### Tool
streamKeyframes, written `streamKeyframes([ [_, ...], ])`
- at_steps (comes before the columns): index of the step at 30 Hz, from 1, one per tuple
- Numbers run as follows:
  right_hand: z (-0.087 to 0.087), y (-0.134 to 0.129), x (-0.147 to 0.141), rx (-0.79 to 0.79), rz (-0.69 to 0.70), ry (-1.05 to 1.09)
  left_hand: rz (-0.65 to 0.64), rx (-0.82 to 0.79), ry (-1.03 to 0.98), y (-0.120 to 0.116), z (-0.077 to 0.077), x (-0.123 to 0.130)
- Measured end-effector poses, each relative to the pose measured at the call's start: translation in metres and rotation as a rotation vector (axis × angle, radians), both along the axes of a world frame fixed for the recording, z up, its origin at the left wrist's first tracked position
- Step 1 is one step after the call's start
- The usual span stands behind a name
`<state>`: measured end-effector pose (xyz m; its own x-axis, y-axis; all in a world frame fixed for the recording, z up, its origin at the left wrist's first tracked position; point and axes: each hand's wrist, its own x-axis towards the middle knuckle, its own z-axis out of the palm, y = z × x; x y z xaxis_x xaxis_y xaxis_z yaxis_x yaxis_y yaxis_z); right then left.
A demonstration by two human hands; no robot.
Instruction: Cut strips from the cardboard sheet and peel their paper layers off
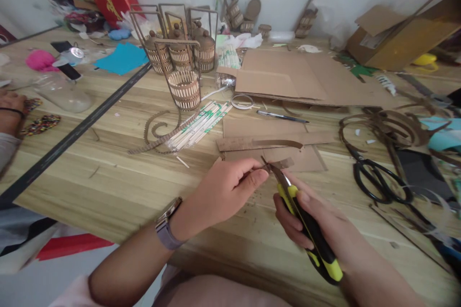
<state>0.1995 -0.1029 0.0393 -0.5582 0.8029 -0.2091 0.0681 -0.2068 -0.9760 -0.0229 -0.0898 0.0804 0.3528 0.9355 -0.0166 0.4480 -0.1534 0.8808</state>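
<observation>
My right hand is wrapped round a yellow-and-black utility knife, its blade pointing up and to the left. The blade meets a small brown cardboard strip. Thumb and forefinger of my left hand pinch that strip near the blade tip. Just beyond my hands, a curved cardboard strip lies on flat cardboard pieces. Farther back stands a small basket of pale sticks and brown bands with a tall handle, in front of several lidded ones.
Black-handled scissors and coiled cardboard strips lie at right. Wrapped sticks, a pen and large cardboard sheets lie ahead. Another person's hand rests at the left, near a clear jar.
</observation>
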Motion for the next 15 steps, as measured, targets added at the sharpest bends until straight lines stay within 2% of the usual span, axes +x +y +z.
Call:
streamKeyframes([
  [3, -0.002, 0.002, -0.001, 0.366, 0.012, -0.335, 0.114, 0.070, 0.083, 0.002, 0.000, -0.002],
  [6, -0.007, 0.004, -0.006, 0.708, 0.121, -0.671, 0.197, 0.111, 0.178, 0.005, 0.000, -0.003],
  [10, -0.015, 0.007, -0.013, 0.987, 0.250, -0.783, 0.182, 0.157, 0.271, 0.004, -0.004, 0.001],
  [12, -0.018, 0.009, -0.014, 1.078, 0.187, -0.772, 0.166, 0.184, 0.292, 0.002, -0.006, 0.004],
  [15, -0.017, 0.011, -0.013, 1.158, -0.121, -0.707, 0.128, 0.199, 0.315, -0.002, -0.008, 0.009],
])
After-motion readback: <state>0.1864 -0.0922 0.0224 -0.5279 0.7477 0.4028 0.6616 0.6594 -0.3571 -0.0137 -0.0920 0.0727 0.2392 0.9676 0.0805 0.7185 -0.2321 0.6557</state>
